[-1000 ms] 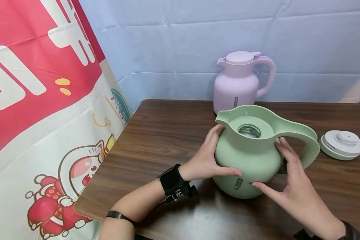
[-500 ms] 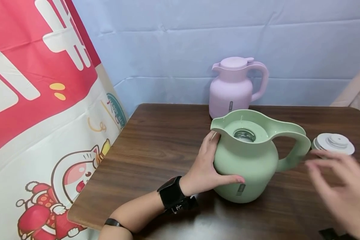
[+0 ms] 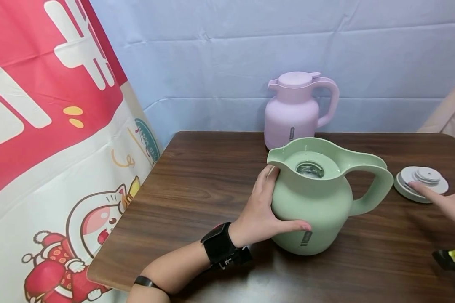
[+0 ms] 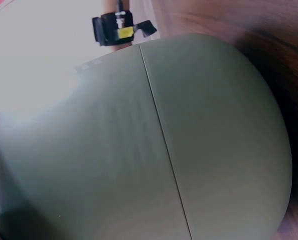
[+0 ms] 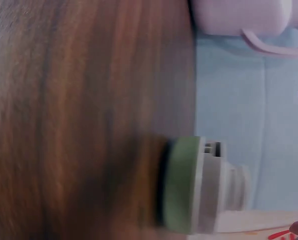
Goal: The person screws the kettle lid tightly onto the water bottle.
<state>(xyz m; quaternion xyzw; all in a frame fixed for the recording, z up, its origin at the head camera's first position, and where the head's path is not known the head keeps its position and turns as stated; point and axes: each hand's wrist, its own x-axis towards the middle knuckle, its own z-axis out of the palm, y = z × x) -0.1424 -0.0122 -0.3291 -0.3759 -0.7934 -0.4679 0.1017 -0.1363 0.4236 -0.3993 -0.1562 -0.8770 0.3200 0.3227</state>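
A green thermos jug (image 3: 311, 202) stands without its lid on the table, its round inner mouth showing. My left hand (image 3: 258, 216) holds the jug's left side, thumb across the front; the other fingertips are hidden behind it. In the left wrist view the jug's seamed body (image 4: 139, 140) fills most of the picture. The jug's lid (image 3: 421, 183) lies upside down to the right, white stopper up and green cap below. My right hand (image 3: 453, 206) hovers at the right edge over the lid, thumb extended near it and mostly cut off by the frame. The right wrist view shows the lid (image 5: 189, 185) from the side.
Behind the green jug stands a lilac thermos jug (image 3: 293, 111) with its lid on, near the table's back edge. The brown wooden table (image 3: 197, 181) meets a pale blue cloth backdrop (image 3: 212, 67). A printed red and white cloth (image 3: 53, 168) hangs at the left.
My right hand has let go of the green jug's right side and moved right to the lid. My left hand keeps its hold, and the jug has turned slightly. The head view has shifted a little.
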